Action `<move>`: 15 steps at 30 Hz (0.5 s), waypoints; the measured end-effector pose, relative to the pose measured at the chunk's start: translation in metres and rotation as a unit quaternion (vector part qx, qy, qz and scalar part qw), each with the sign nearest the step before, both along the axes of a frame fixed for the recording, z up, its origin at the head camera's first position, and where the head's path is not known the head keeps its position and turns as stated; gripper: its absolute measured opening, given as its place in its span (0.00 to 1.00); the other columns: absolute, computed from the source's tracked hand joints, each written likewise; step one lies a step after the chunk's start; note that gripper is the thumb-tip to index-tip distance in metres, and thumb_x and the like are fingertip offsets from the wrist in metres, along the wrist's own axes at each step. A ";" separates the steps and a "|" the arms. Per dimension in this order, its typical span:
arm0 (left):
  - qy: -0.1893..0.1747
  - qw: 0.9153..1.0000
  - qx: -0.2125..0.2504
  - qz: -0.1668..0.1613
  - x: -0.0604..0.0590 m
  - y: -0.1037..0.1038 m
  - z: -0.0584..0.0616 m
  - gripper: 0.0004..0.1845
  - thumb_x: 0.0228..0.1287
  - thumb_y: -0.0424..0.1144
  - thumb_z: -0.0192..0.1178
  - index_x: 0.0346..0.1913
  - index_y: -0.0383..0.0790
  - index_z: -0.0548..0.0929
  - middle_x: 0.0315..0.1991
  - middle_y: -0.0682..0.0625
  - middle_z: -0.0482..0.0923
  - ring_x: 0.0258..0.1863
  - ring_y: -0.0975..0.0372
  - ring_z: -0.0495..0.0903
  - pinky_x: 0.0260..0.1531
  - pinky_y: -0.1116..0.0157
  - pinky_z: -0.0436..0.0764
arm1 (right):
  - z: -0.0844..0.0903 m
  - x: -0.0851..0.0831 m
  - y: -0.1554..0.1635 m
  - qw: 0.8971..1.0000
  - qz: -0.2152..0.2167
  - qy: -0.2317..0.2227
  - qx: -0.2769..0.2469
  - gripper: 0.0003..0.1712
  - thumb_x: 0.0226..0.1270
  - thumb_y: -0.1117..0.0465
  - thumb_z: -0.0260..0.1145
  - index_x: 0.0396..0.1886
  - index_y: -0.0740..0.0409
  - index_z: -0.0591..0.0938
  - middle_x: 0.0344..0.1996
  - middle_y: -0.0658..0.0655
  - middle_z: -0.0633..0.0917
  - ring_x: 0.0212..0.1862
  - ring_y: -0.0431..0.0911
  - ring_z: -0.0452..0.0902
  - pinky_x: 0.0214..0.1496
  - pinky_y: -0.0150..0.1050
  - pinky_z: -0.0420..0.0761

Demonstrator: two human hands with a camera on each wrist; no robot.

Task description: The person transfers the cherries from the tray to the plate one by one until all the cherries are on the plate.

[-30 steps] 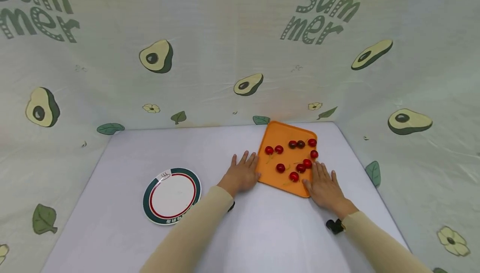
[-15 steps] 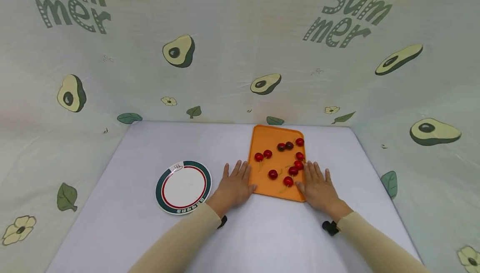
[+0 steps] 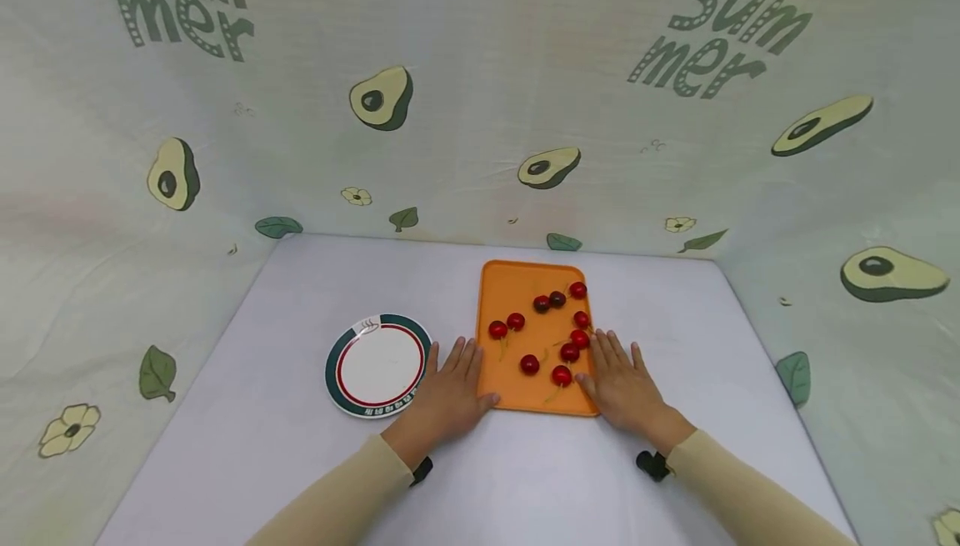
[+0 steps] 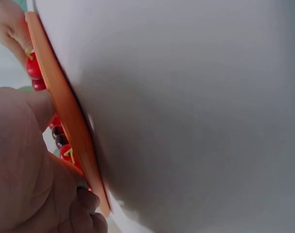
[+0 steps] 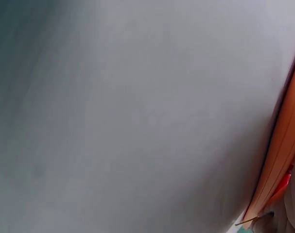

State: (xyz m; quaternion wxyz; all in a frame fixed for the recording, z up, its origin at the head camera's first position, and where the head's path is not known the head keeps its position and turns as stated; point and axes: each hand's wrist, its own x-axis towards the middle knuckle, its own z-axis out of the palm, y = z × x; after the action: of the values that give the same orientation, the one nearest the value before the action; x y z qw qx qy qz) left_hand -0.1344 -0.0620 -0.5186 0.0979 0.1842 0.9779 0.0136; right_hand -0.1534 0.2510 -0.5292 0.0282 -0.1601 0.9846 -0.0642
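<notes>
An orange tray [image 3: 525, 288] lies on the white table [image 3: 337, 271] with several red and dark cherries [image 3: 529, 364] scattered on it. My left hand [image 3: 448, 392] lies flat with straight fingers against the tray's left near edge. My right hand [image 3: 619, 383] lies flat against its right near edge, fingertips beside the cherries. In the left wrist view the tray's rim [image 4: 69, 121] runs past my left hand [image 4: 26, 165], with cherries [image 4: 33, 68] above it. The right wrist view shows the tray edge [image 5: 283, 160] at the right border and mostly table.
A round white plate [image 3: 378, 365] with a green and red rim sits just left of my left hand. A cloth backdrop printed with avocados encloses the table on three sides. Bare table surface lies toward me and at the far left.
Both hands have slid the tray left and toward me, turning it squarer to the table edge. The tray now sits closer to the plate.
</notes>
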 end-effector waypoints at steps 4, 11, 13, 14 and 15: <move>0.004 1.000 -0.004 0.002 0.007 -0.008 0.004 0.48 0.75 0.71 0.46 0.84 0.41 0.57 0.85 0.46 0.53 0.86 0.50 0.47 0.82 0.37 0.43 | 0.001 0.003 -0.006 1.000 0.009 -0.003 -0.005 0.45 0.84 0.43 0.54 0.82 0.73 0.56 0.82 0.72 0.57 0.84 0.68 0.47 0.82 0.73 0.44; 0.004 1.000 -0.010 0.006 0.014 -0.018 0.001 0.49 0.74 0.72 0.46 0.85 0.42 0.56 0.85 0.46 0.52 0.86 0.50 0.45 0.82 0.36 0.40 | 0.002 0.009 -0.011 0.999 0.030 0.014 -0.001 0.44 0.84 0.44 0.56 0.81 0.73 0.58 0.81 0.72 0.59 0.83 0.68 0.50 0.81 0.73 0.48; 0.008 1.000 -0.012 0.005 0.015 -0.020 0.000 0.49 0.74 0.72 0.46 0.85 0.42 0.56 0.85 0.46 0.52 0.86 0.49 0.46 0.82 0.36 0.41 | 0.002 0.011 -0.011 0.999 0.034 0.017 0.001 0.44 0.84 0.44 0.56 0.81 0.73 0.58 0.81 0.72 0.59 0.83 0.68 0.51 0.81 0.73 0.49; 0.007 1.000 -0.012 0.004 0.015 -0.020 0.000 0.49 0.74 0.72 0.46 0.85 0.41 0.56 0.85 0.45 0.52 0.86 0.49 0.46 0.82 0.37 0.41 | 0.002 0.012 -0.011 0.999 0.036 0.018 0.001 0.44 0.84 0.44 0.56 0.81 0.73 0.59 0.81 0.71 0.59 0.83 0.68 0.51 0.81 0.73 0.49; 0.009 1.000 -0.011 0.003 0.015 -0.021 -0.001 0.49 0.74 0.72 0.47 0.85 0.41 0.56 0.85 0.45 0.52 0.86 0.49 0.46 0.82 0.37 0.41 | 0.002 0.012 -0.012 0.999 0.038 0.019 0.002 0.44 0.84 0.44 0.56 0.81 0.73 0.59 0.81 0.71 0.59 0.83 0.68 0.51 0.81 0.73 0.49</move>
State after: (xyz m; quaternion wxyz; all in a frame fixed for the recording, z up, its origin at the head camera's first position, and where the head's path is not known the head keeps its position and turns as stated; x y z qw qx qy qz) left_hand -0.1191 -0.0827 -0.5191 0.0909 0.1801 0.9794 0.0013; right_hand -0.1414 0.2394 -0.5276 0.0125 -0.1986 0.9782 -0.0585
